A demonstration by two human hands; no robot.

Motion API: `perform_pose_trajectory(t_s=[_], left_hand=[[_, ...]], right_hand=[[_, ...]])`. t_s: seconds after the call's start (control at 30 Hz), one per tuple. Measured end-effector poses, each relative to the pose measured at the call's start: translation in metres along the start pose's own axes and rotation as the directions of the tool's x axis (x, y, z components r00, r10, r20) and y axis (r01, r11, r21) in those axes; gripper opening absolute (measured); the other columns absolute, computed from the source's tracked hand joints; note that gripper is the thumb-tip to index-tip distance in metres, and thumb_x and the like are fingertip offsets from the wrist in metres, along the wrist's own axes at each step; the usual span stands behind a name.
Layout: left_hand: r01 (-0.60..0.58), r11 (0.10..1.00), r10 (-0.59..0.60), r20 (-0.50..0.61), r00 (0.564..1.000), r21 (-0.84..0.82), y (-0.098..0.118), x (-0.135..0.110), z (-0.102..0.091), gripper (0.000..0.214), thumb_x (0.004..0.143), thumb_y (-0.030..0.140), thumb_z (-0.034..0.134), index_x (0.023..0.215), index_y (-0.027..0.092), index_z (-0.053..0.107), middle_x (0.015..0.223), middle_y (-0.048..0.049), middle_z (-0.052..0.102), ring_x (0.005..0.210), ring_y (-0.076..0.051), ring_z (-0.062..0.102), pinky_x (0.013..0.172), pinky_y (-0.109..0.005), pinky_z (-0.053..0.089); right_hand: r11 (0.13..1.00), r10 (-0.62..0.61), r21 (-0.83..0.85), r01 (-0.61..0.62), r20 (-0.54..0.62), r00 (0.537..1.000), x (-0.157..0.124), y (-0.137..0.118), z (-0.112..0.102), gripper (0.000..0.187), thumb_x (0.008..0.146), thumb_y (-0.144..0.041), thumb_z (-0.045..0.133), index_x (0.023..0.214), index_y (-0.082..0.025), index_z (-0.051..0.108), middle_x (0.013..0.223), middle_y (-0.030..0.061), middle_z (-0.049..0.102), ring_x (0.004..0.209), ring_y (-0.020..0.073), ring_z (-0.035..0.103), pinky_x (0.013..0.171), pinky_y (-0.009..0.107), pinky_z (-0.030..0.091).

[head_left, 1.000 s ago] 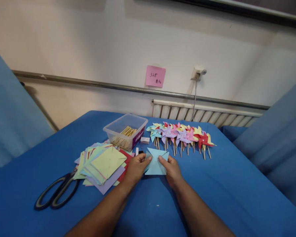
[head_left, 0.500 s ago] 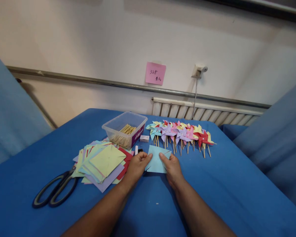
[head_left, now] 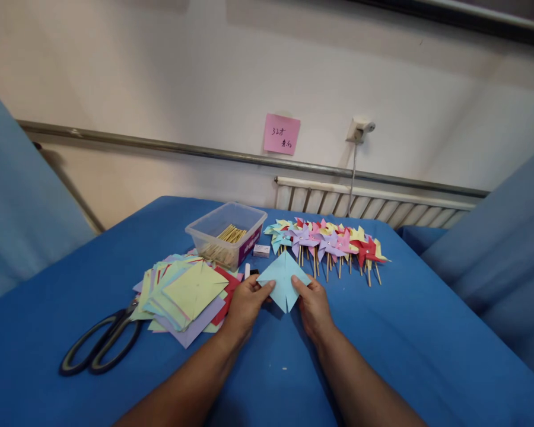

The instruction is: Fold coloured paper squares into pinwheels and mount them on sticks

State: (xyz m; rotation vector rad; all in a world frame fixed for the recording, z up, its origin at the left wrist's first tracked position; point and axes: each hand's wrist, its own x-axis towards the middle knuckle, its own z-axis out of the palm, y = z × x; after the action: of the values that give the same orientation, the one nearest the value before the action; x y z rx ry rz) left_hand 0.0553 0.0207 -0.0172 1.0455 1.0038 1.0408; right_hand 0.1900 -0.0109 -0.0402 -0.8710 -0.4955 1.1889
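Between both hands I hold a light blue square of paper (head_left: 285, 279), turned so its corners point up, down, left and right, with slits cut in from the corners. My left hand (head_left: 248, 302) pinches the left corner, thumb on top. On the opposite corner, my right hand (head_left: 314, 302) grips with its thumb on top and fingers underneath. Just left of my left hand lies a loose pile of coloured paper squares (head_left: 196, 290), pale yellow uppermost. Scissors (head_left: 102, 341) with dark handles poke out from under the pile, their blades hidden.
A clear plastic box (head_left: 225, 231) of thin wooden sticks stands behind the pile. Beside it are a small white box (head_left: 261, 251) and a white stick-like item (head_left: 247, 270). Finished paper pinwheels (head_left: 329, 243) on sticks lie at the back right of the blue-covered table (head_left: 404, 332).
The light blue paper has been rotated about an eighth of a turn, from edges level to corner up. Both hands now grip it at its side corners.
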Motion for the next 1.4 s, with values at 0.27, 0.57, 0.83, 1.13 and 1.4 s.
perform_pose_trajectory(t_s=[0.27, 0.57, 0.83, 1.13, 1.4], left_hand=[[-0.007, 0.986, -0.002, -0.055, 0.998, -0.168, 0.008, -0.005, 0.003, 0.031, 0.063, 0.038, 0.078, 0.074, 0.015, 0.060, 0.063, 0.0008, 0.063, 0.055, -0.012, 0.056, 0.055, -0.024, 0.046], [-0.012, 0.999, 0.010, -0.068, 0.998, -0.034, 0.009, 0.002, -0.006, 0.033, 0.065, 0.042, 0.076, 0.069, 0.015, 0.057, 0.055, 0.0036, 0.058, 0.048, -0.010, 0.051, 0.048, -0.021, 0.038], [0.050, 0.978, -0.029, 0.108, 0.994, -0.201, 0.019, -0.015, 0.008, 0.035, 0.069, 0.040, 0.074, 0.092, 0.014, 0.066, 0.085, -0.0073, 0.072, 0.076, -0.020, 0.065, 0.069, -0.029, 0.049], [0.001, 0.982, 0.041, 0.220, 0.975, -0.187, 0.013, -0.027, 0.018, 0.059, 0.066, 0.030, 0.077, 0.121, 0.019, 0.060, 0.123, -0.0113, 0.064, 0.115, -0.027, 0.057, 0.097, -0.037, 0.043], [-0.231, 0.951, 0.194, 0.184, 0.964, 0.206, 0.004, -0.024, 0.016, 0.030, 0.076, 0.037, 0.066, 0.101, 0.021, 0.072, 0.099, -0.0051, 0.073, 0.098, -0.027, 0.063, 0.092, -0.036, 0.044]], right_hand=[[0.992, 0.052, -0.122, -0.038, 0.120, 0.991, -0.003, 0.003, -0.001, 0.027, 0.067, -0.035, 0.079, 0.081, -0.014, 0.070, 0.064, -0.0002, 0.066, 0.053, 0.0101, 0.053, 0.053, 0.022, 0.040], [0.992, 0.069, -0.113, -0.059, 0.094, 0.993, 0.000, 0.000, -0.004, 0.033, 0.069, -0.047, 0.074, 0.076, -0.015, 0.069, 0.064, 0.0006, 0.067, 0.055, 0.0117, 0.055, 0.056, 0.024, 0.041], [0.998, 0.037, 0.053, -0.036, -0.003, 0.999, -0.002, -0.005, 0.002, 0.024, 0.066, -0.034, 0.079, 0.074, -0.016, 0.065, 0.069, 0.0003, 0.070, 0.059, 0.0128, 0.060, 0.062, 0.025, 0.048], [0.947, 0.142, 0.307, -0.097, -0.126, 0.982, 0.002, 0.004, 0.001, 0.014, 0.071, -0.021, 0.072, 0.083, -0.016, 0.069, 0.087, 0.0048, 0.074, 0.083, 0.0180, 0.068, 0.081, 0.028, 0.054], [0.943, 0.204, 0.277, -0.186, -0.040, 0.978, -0.004, 0.003, 0.005, 0.017, 0.068, -0.026, 0.075, 0.081, -0.018, 0.069, 0.083, 0.0026, 0.073, 0.074, 0.0161, 0.066, 0.069, 0.026, 0.054]])
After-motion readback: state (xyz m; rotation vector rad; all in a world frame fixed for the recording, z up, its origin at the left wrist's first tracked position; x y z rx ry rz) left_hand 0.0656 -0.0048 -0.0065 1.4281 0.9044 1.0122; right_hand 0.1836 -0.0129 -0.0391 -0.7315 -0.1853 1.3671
